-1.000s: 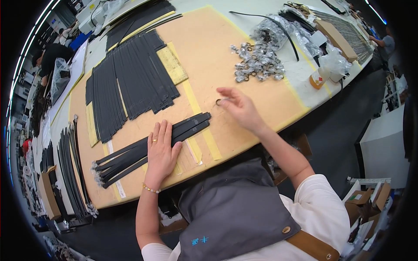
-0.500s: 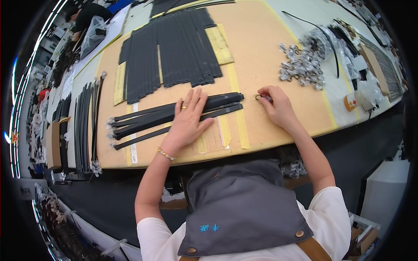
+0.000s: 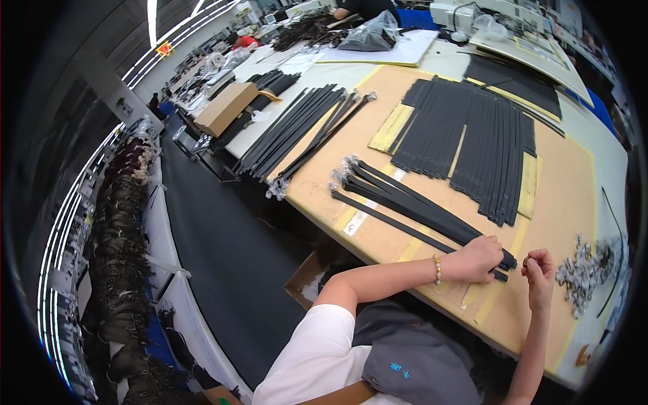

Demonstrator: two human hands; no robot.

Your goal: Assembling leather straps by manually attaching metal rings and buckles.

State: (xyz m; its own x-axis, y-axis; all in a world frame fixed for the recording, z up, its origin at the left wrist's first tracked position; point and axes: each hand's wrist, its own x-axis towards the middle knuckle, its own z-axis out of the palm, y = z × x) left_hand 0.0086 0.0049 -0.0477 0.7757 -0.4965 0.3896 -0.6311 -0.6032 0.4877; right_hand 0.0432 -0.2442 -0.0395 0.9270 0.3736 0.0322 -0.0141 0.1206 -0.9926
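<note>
Long black straps (image 3: pixel 412 206) lie fanned on the tan tabletop, with small plastic-wrapped fittings (image 3: pixel 349 163) at their far-left ends. A single strap (image 3: pixel 398 224) lies apart along the near side of the bundle. My left hand (image 3: pixel 474 260) rests at the near-right strap ends, fingers curled down around a strap end; its fingertips are partly hidden. Just right of those ends, my right hand (image 3: pixel 540 275) is raised in a pinch. A small dark ring shows between its thumb and fingers, mostly covered by them.
Beyond my hands lies a wide row of black strips (image 3: pixel 466 142) on yellow boards. Wrapped metal fittings (image 3: pixel 584 273) are heaped at the right. More black straps (image 3: pixel 290 131) lie at the table's left end, near a cardboard box (image 3: pixel 226 108). Another person (image 3: pixel 364 8) works at the back.
The view has swung left. My left hand has gone from lying flat across the straps to curling at their right ends. My right hand still pinches the small ring, now close by those ends.
</note>
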